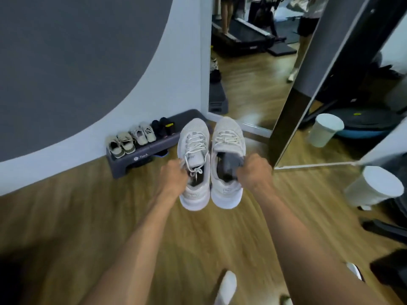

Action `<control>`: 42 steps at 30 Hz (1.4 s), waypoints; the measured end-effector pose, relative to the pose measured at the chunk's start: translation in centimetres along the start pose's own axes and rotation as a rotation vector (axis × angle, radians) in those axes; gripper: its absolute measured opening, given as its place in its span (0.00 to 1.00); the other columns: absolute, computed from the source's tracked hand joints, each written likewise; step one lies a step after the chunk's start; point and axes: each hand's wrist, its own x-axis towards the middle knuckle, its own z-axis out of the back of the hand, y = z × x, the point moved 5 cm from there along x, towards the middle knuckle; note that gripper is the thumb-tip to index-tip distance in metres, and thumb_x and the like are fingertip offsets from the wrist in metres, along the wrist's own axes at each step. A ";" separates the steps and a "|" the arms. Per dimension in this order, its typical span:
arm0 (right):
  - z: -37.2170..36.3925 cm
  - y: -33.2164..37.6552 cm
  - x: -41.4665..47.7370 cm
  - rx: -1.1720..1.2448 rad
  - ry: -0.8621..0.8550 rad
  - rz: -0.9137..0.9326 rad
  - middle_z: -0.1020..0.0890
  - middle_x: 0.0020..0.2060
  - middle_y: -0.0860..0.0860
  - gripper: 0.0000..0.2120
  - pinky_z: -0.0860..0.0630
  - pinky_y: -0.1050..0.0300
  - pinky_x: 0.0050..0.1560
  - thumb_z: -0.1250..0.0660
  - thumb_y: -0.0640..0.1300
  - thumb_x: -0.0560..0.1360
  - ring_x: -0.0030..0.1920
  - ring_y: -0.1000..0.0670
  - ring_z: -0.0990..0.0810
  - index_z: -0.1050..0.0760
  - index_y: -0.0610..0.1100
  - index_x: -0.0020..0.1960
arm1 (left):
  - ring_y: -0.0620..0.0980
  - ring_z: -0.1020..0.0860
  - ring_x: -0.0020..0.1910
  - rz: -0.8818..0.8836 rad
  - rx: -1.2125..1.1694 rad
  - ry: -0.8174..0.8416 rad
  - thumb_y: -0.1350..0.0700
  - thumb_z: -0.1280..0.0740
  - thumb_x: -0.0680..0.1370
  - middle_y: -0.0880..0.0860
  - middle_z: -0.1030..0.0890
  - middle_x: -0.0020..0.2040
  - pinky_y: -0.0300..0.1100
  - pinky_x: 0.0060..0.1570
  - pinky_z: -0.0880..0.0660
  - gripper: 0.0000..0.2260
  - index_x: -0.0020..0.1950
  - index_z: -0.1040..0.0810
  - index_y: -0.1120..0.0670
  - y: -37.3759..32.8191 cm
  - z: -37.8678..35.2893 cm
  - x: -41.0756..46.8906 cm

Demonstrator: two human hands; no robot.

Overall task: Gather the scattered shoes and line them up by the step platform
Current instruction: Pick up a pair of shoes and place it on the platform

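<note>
Shoes first: in the head view I see two white lace-up shoes held side by side above the wood floor (88, 216). Their toes point away from me, toward the step platform (125, 165). The left shoe (195, 137) hangs from my left hand (174, 176), whose fingers are curled round the outer edge of its opening, right by the loose laces. The right shoe (229, 133) is in my right hand (254, 170). Those fingers are also curled round the edge of the opening, with dark lining showing beside them. The two shoes sit just beside each other, almost touching along their inner sides, and both are off the floor.

The step platform is dark grey and stands against the pale wall, near the corner where a tall mirror (253, 80) begins. Three pairs stand in a row on top of it. A beige pair (120, 145) is at the left end, a light grey pair (143, 134) is next to it, and a black pair (163, 126) is further along toward the mirror. From this angle the held shoes cover the platform's right end.

Off to the right stand two white bins, one (326, 129) near the mirror frame and one (374, 186) closer to me. At the bottom edge a foot in a white sock (226, 287) shows on the floor.
</note>
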 end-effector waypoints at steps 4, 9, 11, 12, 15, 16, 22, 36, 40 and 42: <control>-2.8 4.1 8.5 -0.012 0.041 0.044 0.22 0.42 0.44 0.13 0.28 0.53 0.38 0.37 0.47 0.75 0.41 0.42 0.24 0.23 0.37 0.50 | 0.54 0.19 0.35 0.077 -0.025 0.005 0.58 0.39 0.79 0.54 0.18 0.40 0.45 0.38 0.20 0.07 0.47 0.21 0.54 0.5 -0.1 8.5; -5.4 10.5 19.0 -0.025 0.105 0.114 0.20 0.45 0.43 0.15 0.26 0.52 0.41 0.40 0.48 0.76 0.47 0.40 0.21 0.24 0.37 0.52 | 0.57 0.18 0.41 0.159 -0.060 -0.025 0.58 0.39 0.78 0.56 0.17 0.46 0.52 0.45 0.19 0.08 0.49 0.20 0.53 0.5 0.8 19.6; -6.5 13.3 22.8 -0.040 0.114 0.132 0.20 0.45 0.42 0.15 0.26 0.52 0.41 0.39 0.49 0.76 0.47 0.40 0.20 0.25 0.37 0.52 | 0.58 0.18 0.40 0.182 -0.059 -0.044 0.58 0.39 0.78 0.56 0.17 0.45 0.52 0.45 0.19 0.08 0.51 0.20 0.53 1.1 1.3 24.1; -7.1 14.7 24.5 -0.052 0.123 0.138 0.20 0.45 0.43 0.15 0.25 0.52 0.41 0.39 0.49 0.76 0.47 0.40 0.20 0.25 0.37 0.52 | 0.58 0.18 0.40 0.195 -0.059 -0.054 0.58 0.39 0.78 0.57 0.17 0.44 0.52 0.45 0.19 0.08 0.51 0.20 0.53 1.5 1.6 26.2; -9.7 19.1 30.0 -0.098 0.146 0.187 0.20 0.45 0.42 0.15 0.26 0.52 0.43 0.39 0.47 0.77 0.48 0.41 0.20 0.24 0.35 0.52 | 0.60 0.18 0.40 0.230 -0.076 -0.048 0.58 0.40 0.78 0.58 0.18 0.45 0.53 0.44 0.19 0.09 0.50 0.21 0.54 3.1 1.8 33.1; -10.4 20.4 31.6 -0.107 0.141 0.187 0.19 0.47 0.41 0.14 0.27 0.53 0.43 0.39 0.46 0.77 0.49 0.40 0.20 0.24 0.35 0.53 | 0.60 0.18 0.41 0.224 -0.068 -0.038 0.58 0.40 0.78 0.59 0.18 0.46 0.53 0.44 0.19 0.08 0.50 0.21 0.54 3.5 1.8 35.5; -13.8 25.9 40.9 -0.149 0.169 0.102 0.19 0.49 0.42 0.11 0.24 0.53 0.44 0.38 0.43 0.77 0.50 0.42 0.20 0.25 0.37 0.54 | 0.60 0.18 0.46 0.184 -0.058 0.035 0.57 0.39 0.78 0.60 0.18 0.51 0.46 0.46 0.21 0.11 0.57 0.21 0.56 4.6 2.0 48.6; -23.5 30.8 69.3 -0.284 0.327 0.107 0.19 0.46 0.44 0.11 0.22 0.53 0.44 0.39 0.39 0.74 0.47 0.44 0.19 0.25 0.39 0.55 | 0.56 0.24 0.48 0.275 -0.022 0.146 0.62 0.42 0.79 0.59 0.23 0.51 0.41 0.41 0.35 0.09 0.57 0.27 0.60 4.2 -6.2 75.0; -28.8 31.0 76.9 -0.313 0.379 0.103 0.19 0.49 0.44 0.14 0.23 0.52 0.49 0.38 0.42 0.74 0.49 0.43 0.20 0.25 0.41 0.59 | 0.53 0.24 0.40 0.372 -0.113 0.154 0.63 0.43 0.79 0.61 0.22 0.55 0.39 0.32 0.30 0.16 0.66 0.30 0.60 6.8 -10.3 81.4; -31.8 31.1 80.3 -0.321 0.375 0.105 0.20 0.48 0.44 0.13 0.23 0.49 0.50 0.40 0.43 0.74 0.49 0.41 0.21 0.24 0.43 0.57 | 0.60 0.21 0.49 0.422 -0.115 0.173 0.61 0.42 0.79 0.62 0.22 0.58 0.46 0.40 0.25 0.18 0.69 0.30 0.58 8.6 -12.6 84.6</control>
